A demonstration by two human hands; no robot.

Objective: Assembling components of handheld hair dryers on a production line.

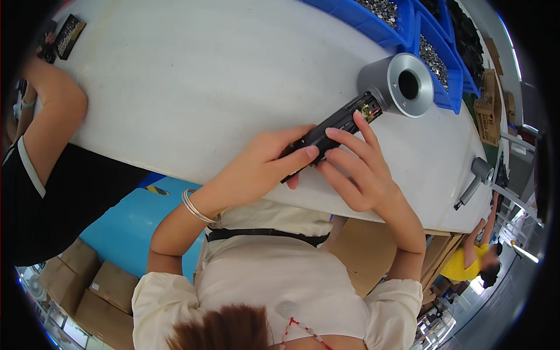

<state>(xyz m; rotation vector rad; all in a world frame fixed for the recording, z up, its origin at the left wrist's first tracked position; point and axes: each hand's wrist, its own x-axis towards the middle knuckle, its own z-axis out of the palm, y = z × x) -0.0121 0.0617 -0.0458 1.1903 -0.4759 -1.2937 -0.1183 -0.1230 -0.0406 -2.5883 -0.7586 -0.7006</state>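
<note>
Head view: dryer-shaped device (344, 119) over near edge of white table (192, 76). Left hand's (262, 163) grip closed around its black handle; right hand's (364, 178) fingertips on handle, cannot tell if clasping. Silver head (382, 76) joined; wiring (366, 109) bare, so looks part-assembled. Blue bins (373, 30), second device (482, 169) on table; blue floor (116, 230), cardboard boxes (114, 286) beyond.

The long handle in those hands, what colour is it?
The handle is mostly black, best seen in the head view.
</note>
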